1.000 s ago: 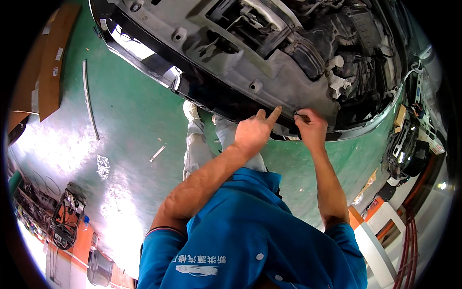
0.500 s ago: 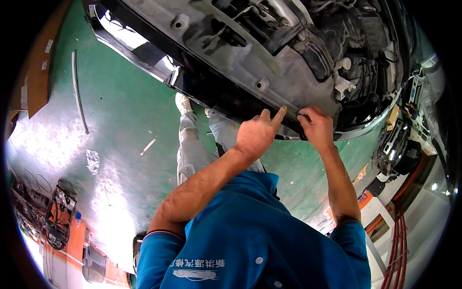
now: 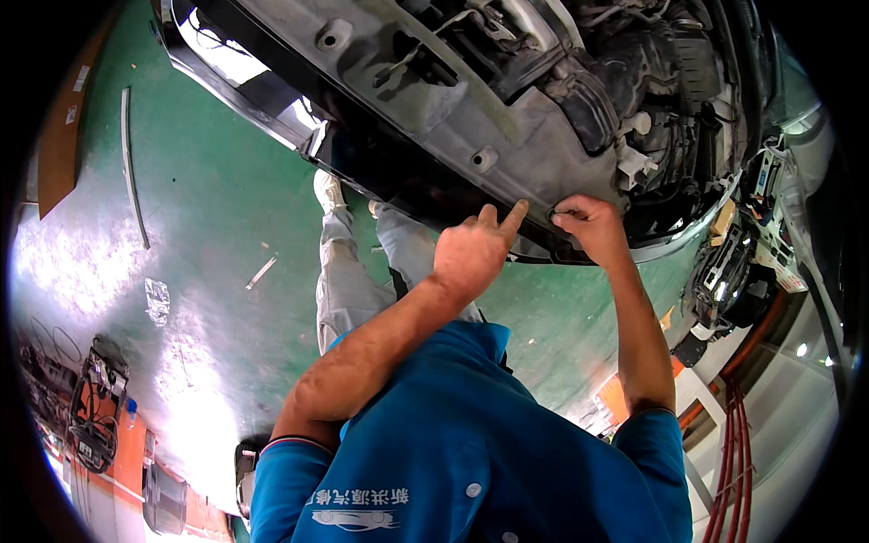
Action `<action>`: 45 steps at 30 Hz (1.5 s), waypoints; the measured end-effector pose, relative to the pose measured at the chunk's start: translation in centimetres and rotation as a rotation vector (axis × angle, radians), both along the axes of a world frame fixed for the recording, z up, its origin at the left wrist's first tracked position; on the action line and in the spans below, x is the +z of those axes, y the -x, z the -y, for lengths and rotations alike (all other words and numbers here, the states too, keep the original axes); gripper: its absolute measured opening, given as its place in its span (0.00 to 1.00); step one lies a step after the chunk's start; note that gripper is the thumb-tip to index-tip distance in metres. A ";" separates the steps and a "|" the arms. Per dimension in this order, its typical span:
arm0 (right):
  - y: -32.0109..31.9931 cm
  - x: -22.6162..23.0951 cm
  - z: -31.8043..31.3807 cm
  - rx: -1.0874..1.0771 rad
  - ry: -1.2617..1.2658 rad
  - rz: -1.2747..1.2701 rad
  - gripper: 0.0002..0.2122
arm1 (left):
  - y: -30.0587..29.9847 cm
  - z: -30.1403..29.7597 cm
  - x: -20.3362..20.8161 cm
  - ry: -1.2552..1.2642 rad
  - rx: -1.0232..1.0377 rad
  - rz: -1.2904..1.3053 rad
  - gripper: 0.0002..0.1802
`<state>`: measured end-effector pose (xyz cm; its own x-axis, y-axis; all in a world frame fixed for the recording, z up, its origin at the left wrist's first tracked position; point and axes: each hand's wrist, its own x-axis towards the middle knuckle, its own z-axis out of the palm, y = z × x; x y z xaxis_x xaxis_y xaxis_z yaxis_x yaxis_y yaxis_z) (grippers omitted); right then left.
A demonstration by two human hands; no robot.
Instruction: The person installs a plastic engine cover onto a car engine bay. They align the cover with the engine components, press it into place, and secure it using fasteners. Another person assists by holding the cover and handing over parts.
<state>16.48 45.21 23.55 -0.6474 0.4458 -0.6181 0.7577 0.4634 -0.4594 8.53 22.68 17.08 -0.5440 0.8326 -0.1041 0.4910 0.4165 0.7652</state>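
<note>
My left hand (image 3: 471,258) rests at the front edge of a car's black bumper (image 3: 407,195), one finger stretched onto the grey plastic cover (image 3: 543,145) above it. Its other fingers look bent and are partly hidden; I see nothing held in it. Just to the right, my right hand (image 3: 590,226) pinches at the cover's edge, thumb and fingertips together. A small dark spot shows at those fingertips, too small to name. Round holes (image 3: 483,160) are set in the cover near my left hand.
The engine bay (image 3: 661,109) lies uncovered behind the cover. On the green floor (image 3: 235,217) are a long thin strip (image 3: 132,172) and a crumpled clear wrapper (image 3: 157,301). Brown cardboard (image 3: 63,145) stands far left; car parts (image 3: 724,271) are piled at the right.
The whole view has shifted slightly, so the car and floor sit a little further left. Both hands stay at the bumper edge; the right fingertips are still pinched together.
</note>
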 end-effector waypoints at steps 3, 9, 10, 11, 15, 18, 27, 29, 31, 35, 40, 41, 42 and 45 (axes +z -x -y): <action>0.6 -0.1 -0.8 0.064 -0.024 0.047 0.10 | 0.1 -0.1 0.1 0.019 0.001 0.005 0.39; 0.5 -0.5 -1.2 0.099 -0.057 0.030 0.11 | 0.2 -0.2 0.1 0.020 -0.009 0.017 0.40; 0.6 -0.5 -1.1 0.105 -0.074 0.036 0.11 | 0.2 -0.2 0.1 0.020 -0.011 0.019 0.40; 0.7 -0.5 -1.1 0.097 -0.077 0.031 0.11 | 0.1 -0.2 0.2 0.020 -0.007 0.020 0.41; 1.2 -0.9 -1.1 0.195 -0.153 0.052 0.12 | 0.2 -0.2 0.1 0.018 -0.007 0.027 0.41; 1.1 -0.7 -0.9 0.173 -0.124 0.042 0.12 | 0.1 -0.2 0.2 0.019 0.002 0.022 0.42; -0.7 3.1 2.1 -0.120 0.016 -0.210 0.12 | 1.3 2.3 0.4 -0.114 0.097 0.593 0.20; -1.0 3.6 6.2 -0.044 0.086 -0.297 0.12 | 1.9 3.5 1.7 -0.034 0.192 1.260 0.23; -0.3 2.8 9.3 0.303 -0.015 -0.490 0.16 | 1.4 4.2 2.2 -0.118 0.341 1.625 0.27; 0.8 1.2 13.3 0.367 -0.020 -0.455 0.17 | 0.2 5.3 1.4 -0.155 0.495 1.925 0.34; -1.1 -0.2 12.8 0.395 0.062 -0.594 0.12 | 0.0 4.7 3.8 -0.140 0.591 1.876 0.33; -1.0 -0.3 12.4 0.349 0.066 -0.656 0.11 | -0.4 4.7 3.8 -0.155 0.563 1.844 0.31; -0.9 -0.3 12.2 0.307 0.071 -0.722 0.11 | -0.8 5.0 3.5 -0.173 0.537 1.809 0.29; -1.4 0.6 11.3 -0.125 0.444 -0.551 0.09 | -1.1 4.8 3.3 -0.166 0.422 1.561 0.23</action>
